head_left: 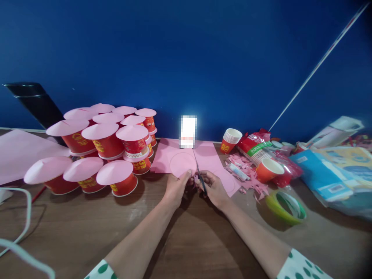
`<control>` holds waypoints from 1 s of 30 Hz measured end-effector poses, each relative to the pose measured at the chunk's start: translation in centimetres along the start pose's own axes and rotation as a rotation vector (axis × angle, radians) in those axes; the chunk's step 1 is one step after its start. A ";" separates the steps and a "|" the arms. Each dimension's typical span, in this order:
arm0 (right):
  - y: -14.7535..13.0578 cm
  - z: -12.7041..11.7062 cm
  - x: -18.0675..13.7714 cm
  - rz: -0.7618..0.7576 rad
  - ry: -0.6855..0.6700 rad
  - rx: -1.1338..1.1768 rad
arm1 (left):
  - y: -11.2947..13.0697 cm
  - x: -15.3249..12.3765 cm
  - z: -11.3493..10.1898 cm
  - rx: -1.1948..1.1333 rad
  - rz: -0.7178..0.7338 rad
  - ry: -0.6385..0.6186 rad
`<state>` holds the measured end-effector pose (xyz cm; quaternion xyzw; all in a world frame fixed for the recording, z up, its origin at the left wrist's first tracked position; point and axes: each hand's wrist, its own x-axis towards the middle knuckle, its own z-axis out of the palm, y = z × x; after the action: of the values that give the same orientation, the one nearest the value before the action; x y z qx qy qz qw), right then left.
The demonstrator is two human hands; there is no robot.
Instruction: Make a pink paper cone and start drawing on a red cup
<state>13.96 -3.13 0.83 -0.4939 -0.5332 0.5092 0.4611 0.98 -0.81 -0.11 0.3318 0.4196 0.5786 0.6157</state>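
Observation:
My left hand [178,189] pinches the near edge of a pink paper circle [182,164], thumb on top. Closed around a pair of scissors [201,182] is my right hand [213,188], just right of the circle. The scissors' blades point away from me along the circle's right edge; whether they are cutting at this instant cannot be made out. Beneath and beyond the hands lie pink paper sheets [162,149]. A drawn round outline shows faintly on the sheet to the right.
Red paper cups [78,143] topped with pink paper cones stand stacked at left. At right are nested cups [230,140], pink scraps [258,188], a lone cup [269,170], a tape roll [286,207] and plastic packages [322,174]. A bright, blurred-out rectangle [188,131] stands against the blue wall.

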 end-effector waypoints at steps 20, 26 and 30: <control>-0.3 0.0 -0.1 -0.001 -0.005 0.015 | 0.4 -0.3 -0.1 0.024 -0.038 0.003; -0.1 0.0 0.0 -0.012 -0.010 0.016 | 0.4 -0.3 -0.1 0.043 -0.047 0.013; -0.1 -0.1 0.0 -0.006 -0.015 0.016 | 0.2 -0.2 -0.2 0.029 -0.039 0.000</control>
<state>14.03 -3.15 0.95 -0.4845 -0.5340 0.5159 0.4625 0.70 -1.01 0.03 0.3322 0.4343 0.5603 0.6222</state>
